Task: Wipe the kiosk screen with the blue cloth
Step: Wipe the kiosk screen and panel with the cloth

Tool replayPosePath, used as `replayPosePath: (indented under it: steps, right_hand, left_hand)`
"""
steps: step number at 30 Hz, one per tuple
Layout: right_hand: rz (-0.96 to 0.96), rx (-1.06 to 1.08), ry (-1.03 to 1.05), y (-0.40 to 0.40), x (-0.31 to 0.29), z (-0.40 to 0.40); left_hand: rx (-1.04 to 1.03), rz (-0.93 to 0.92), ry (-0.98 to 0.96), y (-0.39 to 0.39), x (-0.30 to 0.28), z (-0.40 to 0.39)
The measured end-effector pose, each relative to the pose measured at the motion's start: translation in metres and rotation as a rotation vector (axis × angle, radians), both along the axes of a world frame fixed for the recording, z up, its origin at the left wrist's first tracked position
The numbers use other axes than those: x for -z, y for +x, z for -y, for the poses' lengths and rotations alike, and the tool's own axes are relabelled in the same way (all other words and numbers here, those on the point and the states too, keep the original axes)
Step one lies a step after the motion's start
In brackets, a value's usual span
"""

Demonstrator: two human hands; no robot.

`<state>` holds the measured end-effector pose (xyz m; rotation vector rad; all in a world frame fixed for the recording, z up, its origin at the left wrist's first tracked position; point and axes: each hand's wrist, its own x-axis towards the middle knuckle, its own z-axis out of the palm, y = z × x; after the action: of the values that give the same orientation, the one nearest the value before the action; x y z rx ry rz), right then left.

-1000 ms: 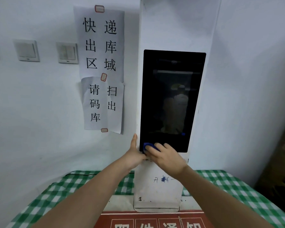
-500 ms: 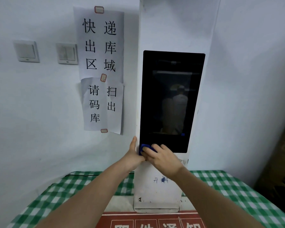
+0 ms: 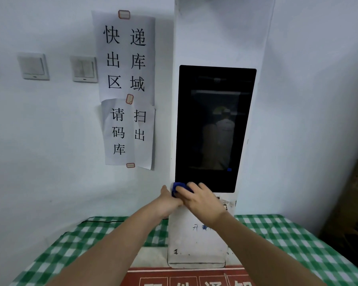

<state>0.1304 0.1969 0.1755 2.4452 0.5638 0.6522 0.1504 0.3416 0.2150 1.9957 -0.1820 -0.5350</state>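
A tall white kiosk [image 3: 196, 240] stands on a table against the wall, with a dark, switched-off screen [image 3: 213, 129] set in its front. My right hand [image 3: 201, 201] presses a small bunched blue cloth [image 3: 177, 187] against the screen's bottom left corner. Most of the cloth is hidden under my fingers. My left hand [image 3: 166, 203] rests flat against the kiosk's left side, just below that corner, touching my right hand.
A green and white checked cloth [image 3: 293, 242] covers the table. Two paper signs [image 3: 126, 89] with black characters hang on the wall left of the kiosk, beside wall switches [image 3: 84, 69]. A red sign [image 3: 186, 277] lies at the near edge. A brown cardboard box [image 3: 355, 213] stands at right.
My right hand has slid the blue cloth leftward along the screen's bottom edge to its left corner. My left hand has stayed on the kiosk's side.
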Motion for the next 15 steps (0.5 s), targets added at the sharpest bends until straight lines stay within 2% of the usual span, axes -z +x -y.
replayPosePath:
  steps: [3, 8, 15]
  right_hand:
    - [0.056, -0.003, -0.064, 0.003, -0.023, 0.0]
    - [0.19, 0.06, 0.103, 0.004, -0.039, 0.001]
    - [-0.011, -0.026, -0.066, 0.0, -0.002, 0.01]
  left_hand:
    - [-0.012, 0.005, -0.018, -0.003, -0.006, 0.001]
    - [-0.05, 0.027, -0.042, 0.001, -0.012, 0.003]
    - [-0.042, 0.039, -0.012, -0.001, -0.005, -0.001]
